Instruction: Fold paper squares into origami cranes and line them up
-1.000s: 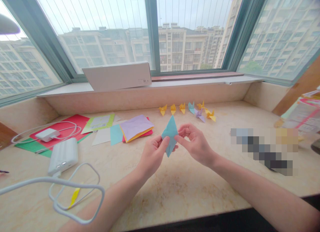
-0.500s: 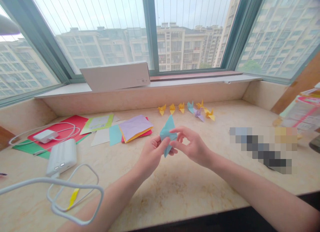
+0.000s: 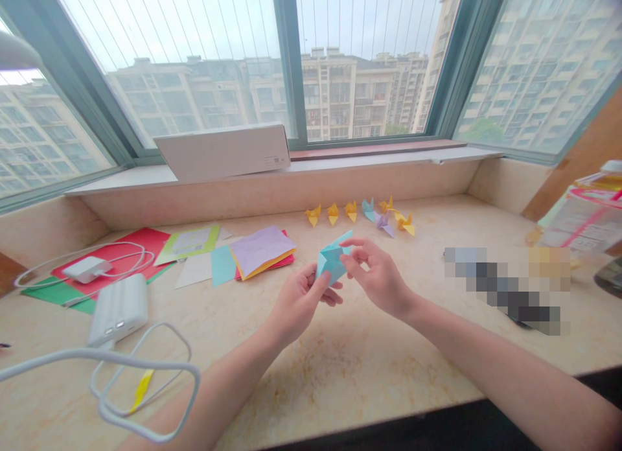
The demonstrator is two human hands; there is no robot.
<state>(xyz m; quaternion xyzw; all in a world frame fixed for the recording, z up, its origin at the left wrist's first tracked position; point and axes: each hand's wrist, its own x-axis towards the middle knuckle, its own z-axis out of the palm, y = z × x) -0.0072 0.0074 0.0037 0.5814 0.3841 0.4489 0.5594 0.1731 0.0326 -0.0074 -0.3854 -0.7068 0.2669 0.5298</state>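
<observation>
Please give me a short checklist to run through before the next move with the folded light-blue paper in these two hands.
1. Left hand supporting the folded light-blue paper: ok, the thumb lies on its front.
2. Right hand in contact: ok, its fingers are at the paper's right edge.
3. Creases crisp and aligned: cannot tell, too small and partly covered.
4. Paper cranes clear of the hands: ok, they sit farther back on the counter.
5. Thick white cable clear of the left forearm: cannot tell, they overlap in this view.
</observation>
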